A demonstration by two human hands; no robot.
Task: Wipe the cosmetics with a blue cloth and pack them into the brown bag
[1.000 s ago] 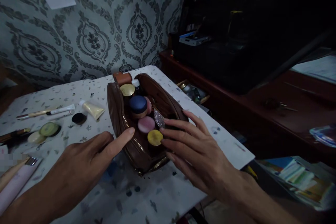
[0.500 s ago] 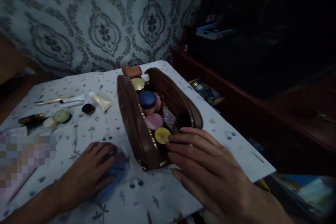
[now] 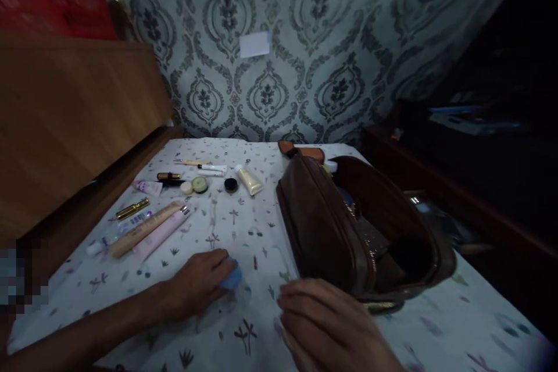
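My left hand (image 3: 203, 279) is closed around a crumpled blue cloth (image 3: 232, 275) on the patterned white tabletop. At the lower middle is my right hand (image 3: 326, 322), its fingers pressed together and curled down. Whatever lies under those fingers is hidden. Just beyond it stands an unzipped brown cosmetic bag (image 3: 320, 224), gaping to the right. Its raised side hides most of the contents; a glittery item (image 3: 372, 241) and part of a blue lid (image 3: 347, 197) show inside.
Left of the bag lie a cream tube (image 3: 250, 180), a small black jar (image 3: 231, 185), a green-topped jar (image 3: 199, 185), brushes (image 3: 192, 163), a gold tube (image 3: 133, 209) and a pink tube (image 3: 161, 235). A brown case (image 3: 309, 154) sits behind the bag. A wooden cabinet (image 3: 78, 133) borders the left.
My view has swung left, so the bag appears farther right. My right hand has come away from the bag's opening to its near-left side. The left hand still has the blue cloth.
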